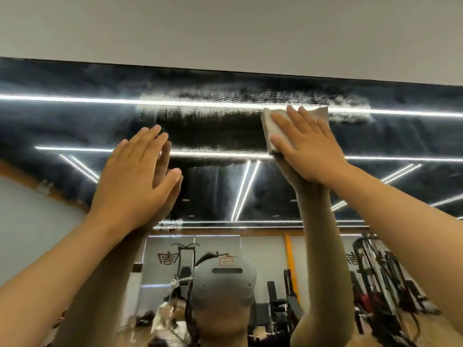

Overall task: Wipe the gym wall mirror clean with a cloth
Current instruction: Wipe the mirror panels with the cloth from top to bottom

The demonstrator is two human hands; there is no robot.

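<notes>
The wall mirror [215, 136] fills the view below a pale wall band. Near its top edge a streaky, smeared wet patch [200, 101] runs across the glass. A folded pale cloth [271, 126] lies flat against the mirror under my right hand [308, 149], whose straight fingers press it to the glass just below the top edge. My left hand [135, 181] rests flat on the mirror lower and to the left, fingers straight, holding nothing. Both arms are raised overhead, and their reflections meet the hands at the glass.
The mirror's top edge [225, 71] meets a plain grey wall [225, 28]. Reflected in the glass are ceiling light strips [245, 189], weight machines [375, 271], benches [280, 301] and a person wearing a headset [225, 281].
</notes>
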